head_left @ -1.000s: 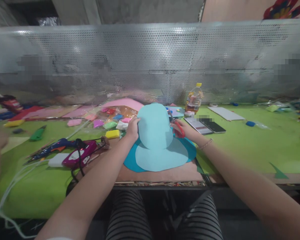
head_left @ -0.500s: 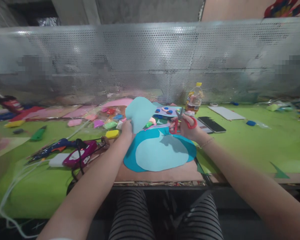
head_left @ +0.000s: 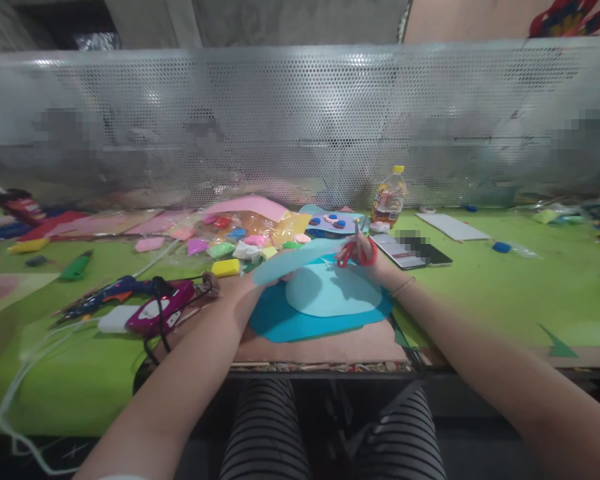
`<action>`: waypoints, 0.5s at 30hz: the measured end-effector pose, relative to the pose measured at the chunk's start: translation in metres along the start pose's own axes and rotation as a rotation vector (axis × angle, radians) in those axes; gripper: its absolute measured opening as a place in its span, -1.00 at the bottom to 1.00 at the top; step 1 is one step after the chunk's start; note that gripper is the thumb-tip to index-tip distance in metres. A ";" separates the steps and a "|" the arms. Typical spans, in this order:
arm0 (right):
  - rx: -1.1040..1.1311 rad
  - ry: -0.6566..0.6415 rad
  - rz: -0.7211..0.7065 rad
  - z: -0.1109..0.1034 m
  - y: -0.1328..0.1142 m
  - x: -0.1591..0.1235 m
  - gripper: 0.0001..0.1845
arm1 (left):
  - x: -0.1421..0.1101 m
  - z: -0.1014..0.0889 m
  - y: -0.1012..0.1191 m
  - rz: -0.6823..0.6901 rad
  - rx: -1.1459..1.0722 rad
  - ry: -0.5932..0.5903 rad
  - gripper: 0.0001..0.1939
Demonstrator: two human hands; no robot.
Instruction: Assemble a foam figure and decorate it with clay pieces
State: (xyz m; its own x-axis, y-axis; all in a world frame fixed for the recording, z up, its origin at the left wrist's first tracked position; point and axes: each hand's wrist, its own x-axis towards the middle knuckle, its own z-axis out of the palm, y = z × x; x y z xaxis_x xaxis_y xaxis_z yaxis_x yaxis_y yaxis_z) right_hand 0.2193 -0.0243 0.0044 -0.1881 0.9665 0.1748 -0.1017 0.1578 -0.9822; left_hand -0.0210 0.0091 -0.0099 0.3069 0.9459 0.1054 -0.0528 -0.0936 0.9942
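In the head view my left hand (head_left: pixel 266 275) holds a light blue cut sheet (head_left: pixel 305 257), tilted low, with its fingers partly hidden behind the sheet. Red-handled scissors (head_left: pixel 356 252) are in my right hand (head_left: pixel 373 257), their blades pointing up and away from me. The sheet's right end reaches close to the scissors; whether they touch, I cannot tell. Beneath both hands, a second light blue rounded piece (head_left: pixel 333 297) lies on a darker blue piece (head_left: pixel 280 323).
Left of my arm lie a blue glue gun (head_left: pixel 115 292) and a magenta power strip (head_left: pixel 163 308) with cords. Several bagged clay lumps (head_left: pixel 223 250) and a yellow block (head_left: pixel 225 268) sit behind. A bottle (head_left: pixel 390 197) and phones (head_left: pixel 397 252) are at right.
My left hand has lowered the raised light blue sheet and swung it rightward toward the scissors. The scissors have turned in my right hand. The light blue piece below has shifted slightly up and right.
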 end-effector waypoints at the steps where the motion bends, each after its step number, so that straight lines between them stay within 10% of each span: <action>1: -0.015 0.027 -0.027 -0.001 0.001 0.001 -0.53 | -0.001 0.003 0.000 -0.009 0.066 -0.032 -0.69; 9: 0.056 -0.117 0.173 0.004 0.001 -0.004 -0.56 | -0.011 0.011 0.011 0.125 0.693 -0.317 -0.59; 15: -0.008 -0.069 0.126 0.005 0.003 -0.002 -0.57 | -0.009 0.011 0.012 0.102 0.579 -0.170 -0.64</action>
State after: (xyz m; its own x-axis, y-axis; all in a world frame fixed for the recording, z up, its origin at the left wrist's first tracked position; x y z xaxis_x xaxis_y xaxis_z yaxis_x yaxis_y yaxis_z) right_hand 0.2149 -0.0267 0.0017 -0.2652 0.9626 0.0544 -0.0657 0.0383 -0.9971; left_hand -0.0143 -0.0042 0.0012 0.4773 0.8649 0.1552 0.4203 -0.3798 0.8240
